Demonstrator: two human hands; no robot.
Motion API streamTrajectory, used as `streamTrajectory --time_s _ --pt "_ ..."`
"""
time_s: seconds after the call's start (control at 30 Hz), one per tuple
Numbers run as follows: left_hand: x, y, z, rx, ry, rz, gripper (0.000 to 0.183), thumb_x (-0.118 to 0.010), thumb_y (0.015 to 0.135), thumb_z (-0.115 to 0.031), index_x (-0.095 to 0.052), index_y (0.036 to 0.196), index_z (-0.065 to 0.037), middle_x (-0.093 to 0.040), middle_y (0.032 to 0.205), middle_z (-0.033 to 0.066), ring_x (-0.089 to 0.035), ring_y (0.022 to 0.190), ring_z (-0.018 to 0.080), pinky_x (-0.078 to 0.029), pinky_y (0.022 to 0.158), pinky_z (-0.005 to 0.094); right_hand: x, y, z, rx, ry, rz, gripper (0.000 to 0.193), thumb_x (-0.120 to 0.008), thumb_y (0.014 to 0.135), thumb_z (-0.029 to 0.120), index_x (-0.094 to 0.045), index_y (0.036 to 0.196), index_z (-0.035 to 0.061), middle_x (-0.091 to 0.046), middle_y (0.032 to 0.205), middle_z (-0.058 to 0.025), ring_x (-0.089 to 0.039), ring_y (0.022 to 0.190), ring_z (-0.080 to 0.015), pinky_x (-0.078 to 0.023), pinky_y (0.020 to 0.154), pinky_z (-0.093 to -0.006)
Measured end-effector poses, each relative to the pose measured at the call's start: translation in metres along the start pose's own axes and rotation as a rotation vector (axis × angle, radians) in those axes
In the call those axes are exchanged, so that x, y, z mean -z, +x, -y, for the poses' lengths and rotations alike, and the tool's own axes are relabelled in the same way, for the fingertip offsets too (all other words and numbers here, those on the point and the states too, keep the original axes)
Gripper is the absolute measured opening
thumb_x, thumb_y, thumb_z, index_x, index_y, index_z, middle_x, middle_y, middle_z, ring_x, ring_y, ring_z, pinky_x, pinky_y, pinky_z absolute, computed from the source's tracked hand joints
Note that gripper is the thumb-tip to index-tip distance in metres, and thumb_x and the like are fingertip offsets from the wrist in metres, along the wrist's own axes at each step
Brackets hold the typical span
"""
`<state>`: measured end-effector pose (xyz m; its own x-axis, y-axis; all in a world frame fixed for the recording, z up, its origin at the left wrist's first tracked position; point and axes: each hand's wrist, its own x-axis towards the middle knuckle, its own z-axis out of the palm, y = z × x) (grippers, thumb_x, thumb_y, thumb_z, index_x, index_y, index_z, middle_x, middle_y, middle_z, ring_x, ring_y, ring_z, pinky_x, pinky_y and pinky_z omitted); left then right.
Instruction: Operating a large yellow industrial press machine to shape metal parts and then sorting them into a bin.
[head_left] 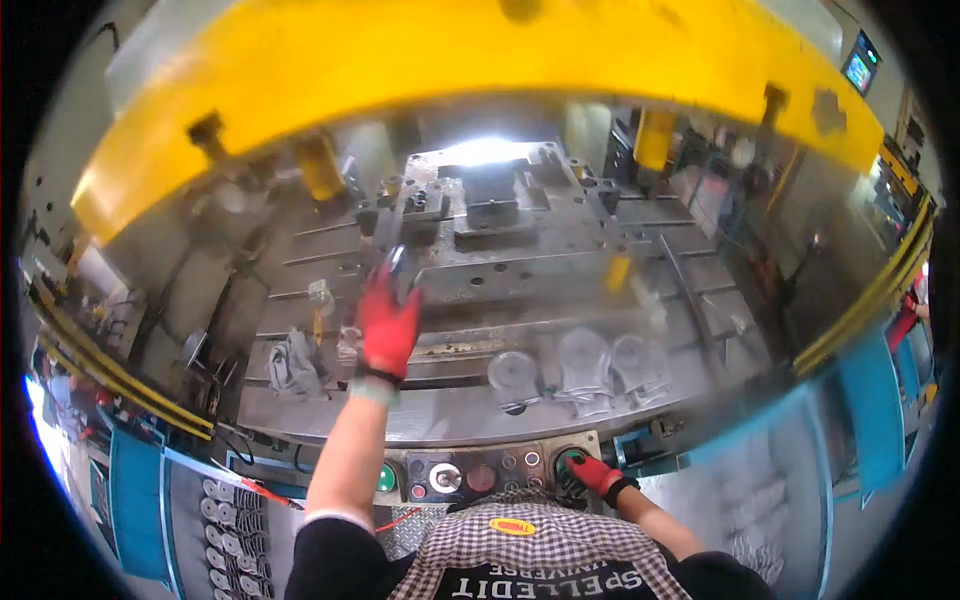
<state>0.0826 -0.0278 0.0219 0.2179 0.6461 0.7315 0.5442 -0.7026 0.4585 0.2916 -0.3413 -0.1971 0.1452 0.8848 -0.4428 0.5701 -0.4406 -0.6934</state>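
My left hand, in a red glove with a dark wrist strap, reaches out over the front of the metal press bed. It is blurred, but its thumb and fingers show apart. A small shiny spot lies at its fingertips, too smeared to identify. Beyond it sits the steel die with raised blocks. My right hand, gloved in red and dark, lies with its fingers stretched over a green push button at the right end of the control panel. Several flat rounded metal parts lie on the bed's front right.
A large yellow press ram hangs over the bed. A grey rag lies on the bed's left. Several stacked metal parts fill a bin at lower left; more parts lie at lower right. Blue guards flank the machine.
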Motion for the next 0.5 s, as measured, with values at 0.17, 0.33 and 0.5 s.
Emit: streamTrajectory --time_s 0.17,0.33,0.5 --pt "-0.117 0.117 -0.052 0.068 0.291 0.302 0.076 -0.052 0.073 -0.057 -0.026 0.132 -0.017 -0.023 0.137 0.0171 -0.028 0.123 0.0358 -0.027 0.099 0.0413 -0.036 0.018 -0.063 0.029 0.546 -0.214 0.034 -0.041 0.089 0.026 -0.052 0.110 0.0015 -0.057 0.104 -0.0157 -0.053 0.098 -0.0234 -0.040 0.084 -0.0313" --pt "-0.168 0.153 -0.043 0.326 0.457 0.650 0.091 -0.047 0.065 -0.069 -0.012 0.137 -0.025 -0.004 0.143 0.0145 -0.027 0.125 0.0369 -0.026 0.100 0.0437 0.024 -0.025 0.055 0.301 0.569 -0.448 0.041 -0.034 0.091 0.031 -0.036 0.123 0.0046 -0.051 0.114 -0.0136 -0.053 0.098 -0.0268 -0.039 0.087 -0.0332" --pt "-0.177 0.155 -0.063 0.302 0.366 0.577 0.085 -0.055 0.066 -0.059 -0.021 0.135 -0.024 -0.011 0.141 0.0171 -0.038 0.118 0.0364 -0.033 0.096 0.0420 0.056 -0.002 0.098 0.397 1.524 -0.479 0.053 -0.031 0.090 0.045 -0.033 0.126 0.0060 -0.045 0.119 -0.0115 -0.049 0.101 -0.0255 -0.037 0.091 -0.0367"
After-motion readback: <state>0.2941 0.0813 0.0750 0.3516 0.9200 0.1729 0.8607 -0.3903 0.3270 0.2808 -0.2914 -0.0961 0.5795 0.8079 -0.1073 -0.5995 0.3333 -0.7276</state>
